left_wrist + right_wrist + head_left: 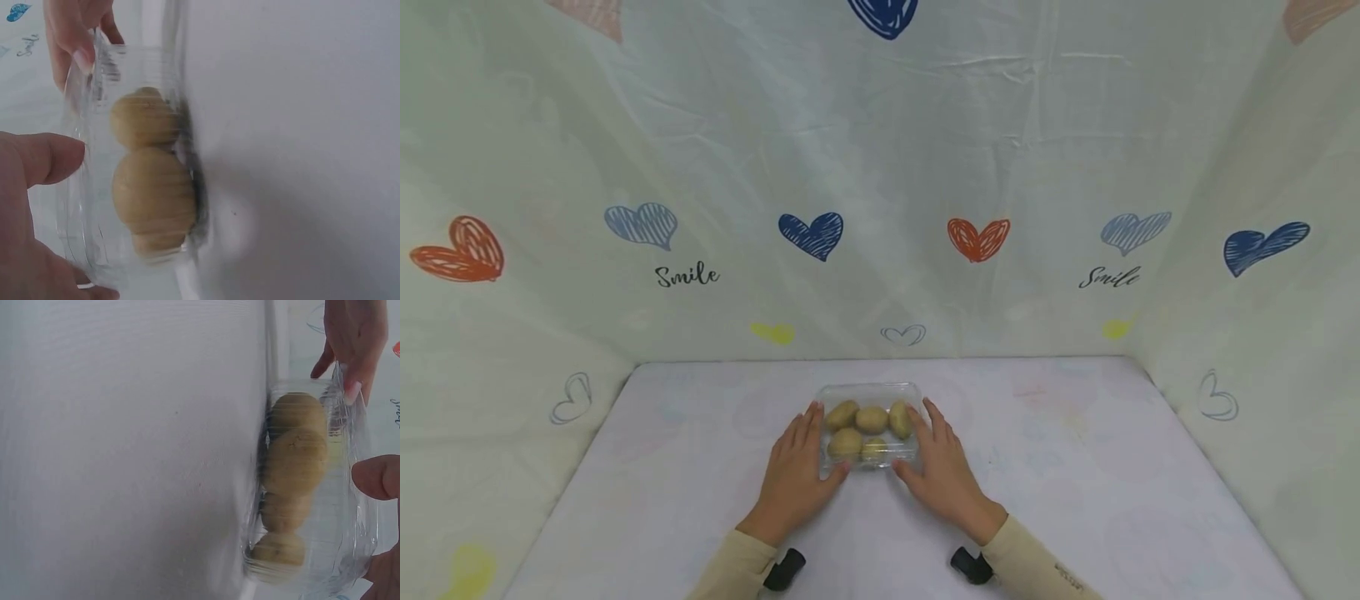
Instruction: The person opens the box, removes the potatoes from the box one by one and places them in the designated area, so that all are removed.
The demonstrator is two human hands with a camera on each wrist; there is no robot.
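A clear plastic box [865, 392] with a rim around its upper part stands on the white table. Several yellowish-brown potatoes [872, 419] lie inside it. My left hand [790, 483] holds the box's left end, its fingers along the side and its thumb at the front corner. At the opposite end, my right hand [946, 477] holds it the same way, with one finger over the rim. In the left wrist view the thumb [59, 158] touches the rim, and potatoes [153, 194] show through the ribbed front wall. The right thumb [378, 477] meets the rim likewise.
The white table [1067, 492] spreads around the box. Behind it hangs a pale cloth backdrop [880, 167] printed with hearts and lettering, which also closes off both sides. Dark devices [786, 569] are worn at both wrists, by beige sleeves [1037, 558].
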